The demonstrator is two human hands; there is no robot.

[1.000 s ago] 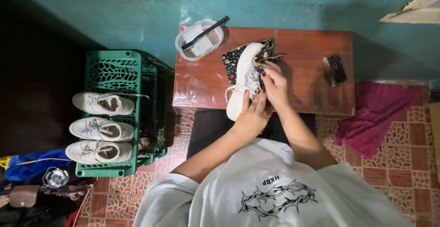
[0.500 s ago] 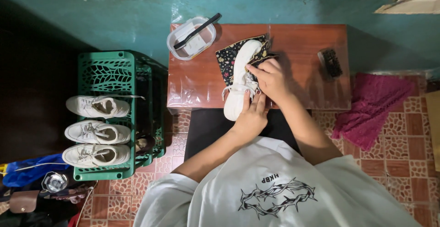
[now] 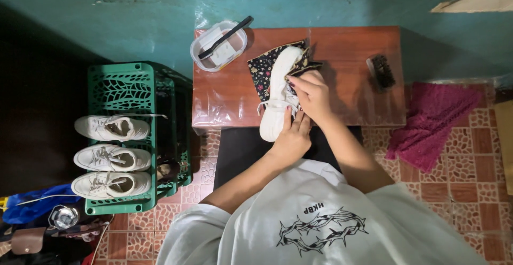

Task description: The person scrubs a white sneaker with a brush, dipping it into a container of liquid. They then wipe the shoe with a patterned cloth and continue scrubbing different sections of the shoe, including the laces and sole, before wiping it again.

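Observation:
A white sneaker (image 3: pixel 278 91) lies on a low brown table (image 3: pixel 352 45), its toe hanging over the near edge. My left hand (image 3: pixel 291 136) grips the shoe's near end from below. My right hand (image 3: pixel 312 96) presses a dark floral cloth (image 3: pixel 263 67) against the shoe's side, with the cloth bunched under the fingers and spread beneath the shoe.
A clear plastic tub (image 3: pixel 219 45) with a black-handled brush across it sits at the table's far left. A dark brush (image 3: pixel 380 71) lies at the right. A green crate (image 3: pixel 133 91) on the left carries three white sneakers (image 3: pixel 112 158). A magenta towel (image 3: pixel 430 123) lies on the tiled floor.
My right hand has shifted slightly down the shoe with the cloth. The left hand stays on the shoe's near end.

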